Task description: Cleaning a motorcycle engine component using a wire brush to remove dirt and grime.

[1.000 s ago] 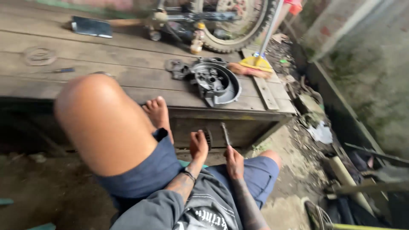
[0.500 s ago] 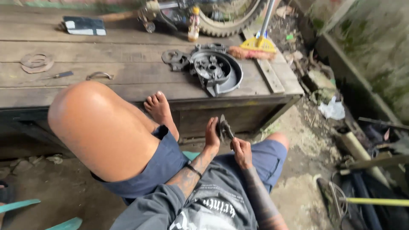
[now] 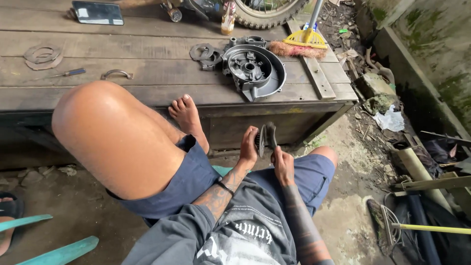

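- Left hand [image 3: 248, 147] and right hand [image 3: 283, 164] both have fingers closed around a stack of round metal clutch plates [image 3: 265, 138], held on edge between them.
- Engine cover [image 3: 254, 70] lies on the wooden platform [image 3: 147, 49] at 12 o'clock from the plates.
- Bare foot [image 3: 187, 115] rests at 9 o'clock.

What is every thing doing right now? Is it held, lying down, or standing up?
Round metal part: on edge, held by both hands.
Left hand: gripping the part.
Right hand: gripping the part.
Engine cover: lying open side up on the wooden platform.
Screwdriver: lying flat.
Phone: lying flat.
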